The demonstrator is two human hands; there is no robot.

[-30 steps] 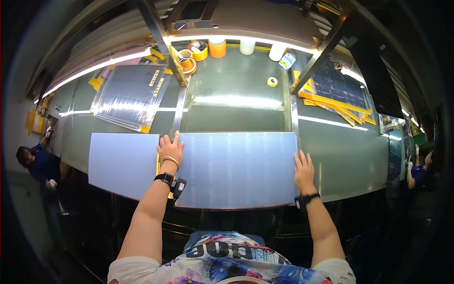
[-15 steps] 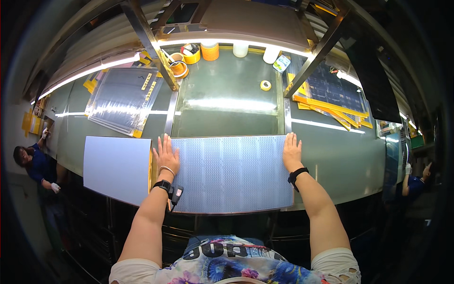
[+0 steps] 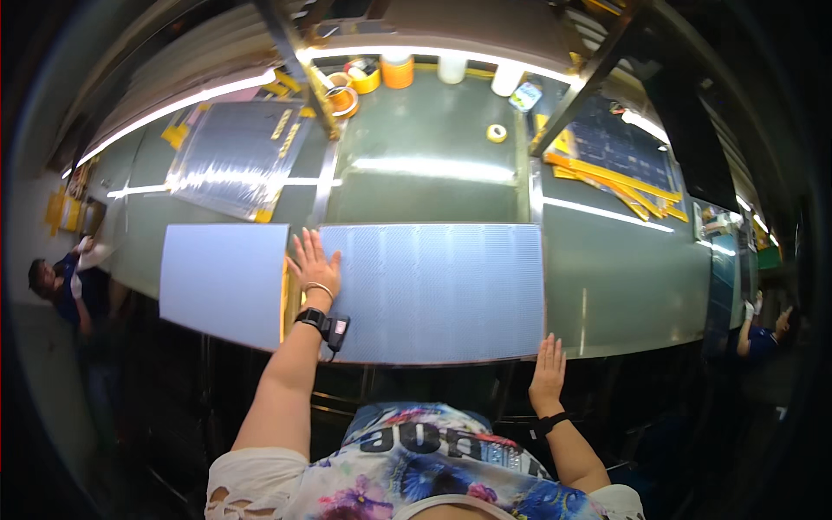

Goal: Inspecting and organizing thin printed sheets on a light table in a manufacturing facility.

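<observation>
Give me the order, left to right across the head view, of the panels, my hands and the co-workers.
Co-worker in dark blue → plain pale-blue panel → left hand → patterned pale-blue panel → right hand → second co-worker in dark blue, at the far right.

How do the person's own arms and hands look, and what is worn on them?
The left hand wears no glove; at its wrist are a thin pale bracelet, a black strap and a small dark boxy device with a pale label. The right hand, also gloveless, has a black wristband. The short white left sleeve has cut-out holes.
</observation>
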